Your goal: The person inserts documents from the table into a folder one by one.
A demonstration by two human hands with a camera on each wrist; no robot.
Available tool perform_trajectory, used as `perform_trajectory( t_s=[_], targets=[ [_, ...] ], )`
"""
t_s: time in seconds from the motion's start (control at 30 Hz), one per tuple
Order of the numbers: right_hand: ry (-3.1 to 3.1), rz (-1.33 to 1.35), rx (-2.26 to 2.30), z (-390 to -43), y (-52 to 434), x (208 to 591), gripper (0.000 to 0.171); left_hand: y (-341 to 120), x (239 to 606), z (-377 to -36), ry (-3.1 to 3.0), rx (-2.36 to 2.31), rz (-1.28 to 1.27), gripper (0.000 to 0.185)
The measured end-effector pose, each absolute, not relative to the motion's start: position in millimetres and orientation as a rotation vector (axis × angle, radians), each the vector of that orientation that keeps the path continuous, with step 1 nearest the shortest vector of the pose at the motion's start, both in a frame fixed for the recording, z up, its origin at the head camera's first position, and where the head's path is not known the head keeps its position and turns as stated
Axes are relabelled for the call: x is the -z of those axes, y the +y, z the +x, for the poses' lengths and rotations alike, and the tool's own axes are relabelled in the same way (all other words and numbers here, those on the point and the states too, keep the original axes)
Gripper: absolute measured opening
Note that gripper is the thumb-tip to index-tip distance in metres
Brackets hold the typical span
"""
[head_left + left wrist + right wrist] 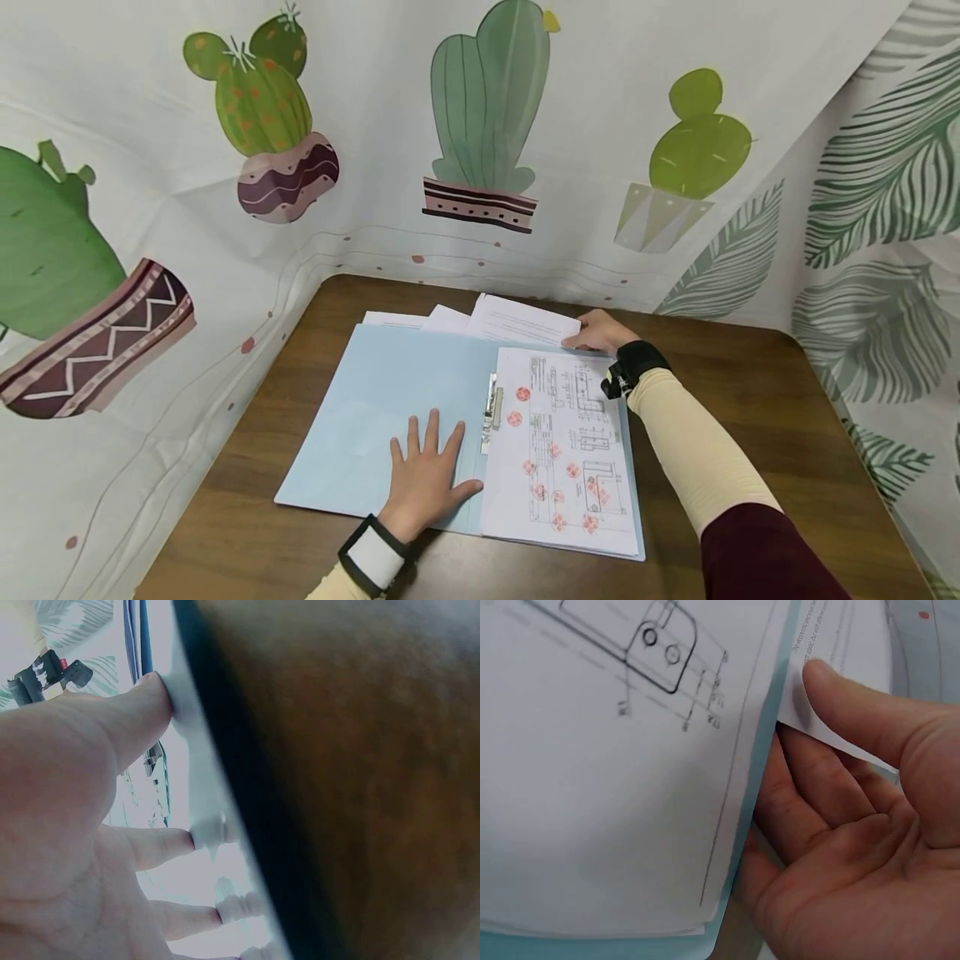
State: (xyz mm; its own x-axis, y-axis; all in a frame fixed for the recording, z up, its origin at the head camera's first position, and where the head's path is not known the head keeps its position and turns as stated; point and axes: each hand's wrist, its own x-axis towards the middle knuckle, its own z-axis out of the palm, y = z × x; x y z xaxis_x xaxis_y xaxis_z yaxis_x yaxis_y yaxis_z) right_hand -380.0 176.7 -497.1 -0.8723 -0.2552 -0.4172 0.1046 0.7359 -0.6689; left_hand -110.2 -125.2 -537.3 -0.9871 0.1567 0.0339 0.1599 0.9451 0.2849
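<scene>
A light blue folder (360, 417) lies spread on the table, its metal clip (491, 412) near the spine. On its right side rests a stack of drawing sheets (517, 492) with red stamps. My left hand (423, 483) lies flat on the bare left cover, fingers spread and thumb near the spine. Beyond the folder's top edge, my right hand (600, 331) pinches the corner of a printed sheet (517, 321). In the right wrist view the thumb (832, 690) is on top of that sheet, with fingers beneath it and partly hidden by the folder's edge.
More white papers (446, 319) stick out behind the folder's top edge, partly covered by it. The brown wooden table (720, 400) extends on both sides. A cloth printed with cacti (375, 183) hangs along the table's far edge.
</scene>
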Motion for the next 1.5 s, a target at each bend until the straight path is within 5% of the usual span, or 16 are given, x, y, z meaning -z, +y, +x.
perform_trajectory(
  t_s=[0.3, 0.57, 0.77, 1.1, 1.5],
  targets=[
    [2.489, -0.121, 1.086, -371.2, 185.4, 507.6, 0.021, -123.5, 539.2, -109.8, -3.095, 0.462, -0.266, 0.090],
    [2.507, -0.166, 1.373, -365.5, 179.7, 492.5, 0.029, -123.4, 543.1, -110.3, -3.089, 0.461, -0.264, 0.089],
    [2.678, -0.332, 1.435, -368.0, 178.7, 477.1, 0.035, -122.5, 540.6, -108.9, -3.094, 0.467, -0.262, 0.089],
    [3.266, -0.740, 1.462, -368.2, 198.4, 424.5, 0.012, -122.8, 543.4, -109.4, -3.105, 0.472, -0.254, 0.089],
    [3.493, -0.398, 1.592, -354.4, 247.0, 360.2, 0.025, -124.3, 541.9, -111.9, -3.096, 0.463, -0.256, 0.089]
  ],
)
